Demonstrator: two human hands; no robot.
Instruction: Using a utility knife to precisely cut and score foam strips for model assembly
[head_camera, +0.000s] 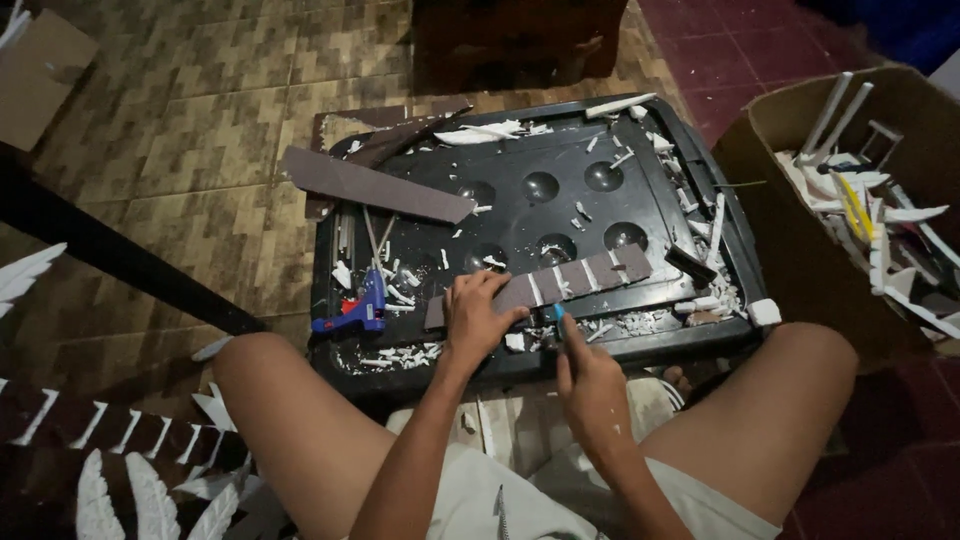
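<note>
Under my left hand (478, 318), pressed flat, the long brown foam strip with white stripes (560, 281) stays pinned while my right hand (590, 390) grips a blue-tipped cutter (557, 318) at its edge.

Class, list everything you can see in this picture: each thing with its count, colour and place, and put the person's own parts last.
Tray table: one, black, between the knees.
Striped strip: one, brown with white bands, front of tray.
Plain strip: one, brown, tray's left corner.
Glue gun: one, blue, tray's left edge.
Offcuts: many, white, scattered over tray.
Cardboard box: one, brown, right, holding white pieces.
Floor: brown tiles.
Left hand: pressing the striped strip.
Right hand: holding a blue-tipped tool.
</note>
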